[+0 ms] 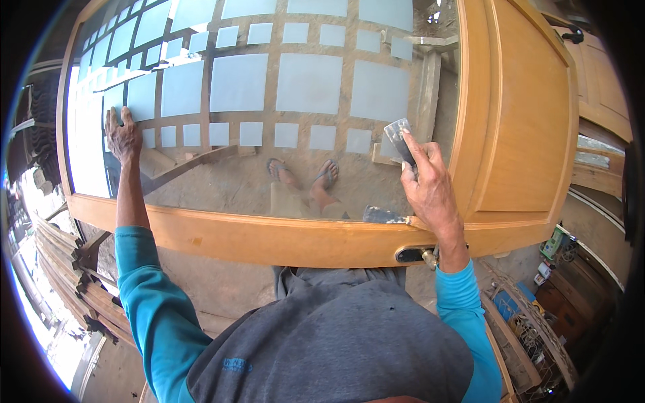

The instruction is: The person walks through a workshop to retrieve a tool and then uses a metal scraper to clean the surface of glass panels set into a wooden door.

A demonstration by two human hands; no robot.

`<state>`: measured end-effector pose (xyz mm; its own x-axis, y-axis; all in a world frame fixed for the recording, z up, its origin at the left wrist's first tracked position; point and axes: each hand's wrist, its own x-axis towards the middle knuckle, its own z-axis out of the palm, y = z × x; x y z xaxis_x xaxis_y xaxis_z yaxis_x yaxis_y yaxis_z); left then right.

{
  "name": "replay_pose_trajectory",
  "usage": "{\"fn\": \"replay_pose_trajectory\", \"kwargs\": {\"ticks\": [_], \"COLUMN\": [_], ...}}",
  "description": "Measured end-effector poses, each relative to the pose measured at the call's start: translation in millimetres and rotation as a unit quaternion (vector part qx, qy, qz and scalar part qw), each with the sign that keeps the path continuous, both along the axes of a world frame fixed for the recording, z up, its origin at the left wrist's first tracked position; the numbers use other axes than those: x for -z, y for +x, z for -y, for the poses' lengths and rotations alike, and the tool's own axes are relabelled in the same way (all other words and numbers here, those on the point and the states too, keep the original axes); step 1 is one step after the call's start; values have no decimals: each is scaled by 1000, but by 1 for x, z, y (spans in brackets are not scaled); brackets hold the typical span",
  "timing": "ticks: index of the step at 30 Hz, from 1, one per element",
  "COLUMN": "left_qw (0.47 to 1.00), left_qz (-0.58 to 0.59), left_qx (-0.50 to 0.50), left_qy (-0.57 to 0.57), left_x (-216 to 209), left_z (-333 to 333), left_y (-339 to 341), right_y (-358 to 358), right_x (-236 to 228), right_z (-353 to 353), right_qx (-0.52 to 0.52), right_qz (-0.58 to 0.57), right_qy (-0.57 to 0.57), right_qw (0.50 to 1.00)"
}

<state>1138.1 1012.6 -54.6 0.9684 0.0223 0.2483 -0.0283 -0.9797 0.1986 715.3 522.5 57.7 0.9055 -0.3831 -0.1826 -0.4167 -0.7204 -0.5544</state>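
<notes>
A wooden door (302, 234) lies flat in front of me, with a large glass pane (235, 176) patterned in frosted squares of several sizes. My left hand (123, 136) rests on the pane near its left side, fingers spread and holding nothing. Over the pane's right part, my right hand (430, 185) grips a putty knife (398, 138); its grey blade points away from me and my index finger stretches along it. Another putty knife (384, 215) lies across the near edge of the frame, its handle partly hidden under my right wrist.
A door handle (428, 256) sticks out at the door's near edge, beside my right forearm. Stacked wooden strips (77, 275) stand at the left. On the right are a second wooden door (591, 80), a crate of cables (527, 336) and a green box (555, 242).
</notes>
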Motion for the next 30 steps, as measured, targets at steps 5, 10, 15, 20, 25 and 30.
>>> {"fn": "replay_pose_trajectory", "kwargs": {"ticks": [5,10,15,20,25,30], "left_qw": [1000,998,998,993,986,984], "left_qz": [8,1,-2,-64,-120,-136], "left_qx": [18,42,68,93,104,112], "left_qy": [-15,-39,12,45,49,38], "left_x": [-1,-5,-2,5,-10,-18], "left_z": [7,14,11,22,86,150], "left_y": [-1,-9,-7,-26,-88,-152], "right_y": [-1,0,-3,-2,-1,-1], "right_x": [10,10,15,14,13,15], "right_z": [4,0,-1,1,5,20], "right_qx": [6,27,27,26,0,-50], "right_qz": [5,-2,19,5,13,-8], "right_qy": [23,19,4,6,19,28], "right_qw": [1000,999,999,1000,1000,998]}}
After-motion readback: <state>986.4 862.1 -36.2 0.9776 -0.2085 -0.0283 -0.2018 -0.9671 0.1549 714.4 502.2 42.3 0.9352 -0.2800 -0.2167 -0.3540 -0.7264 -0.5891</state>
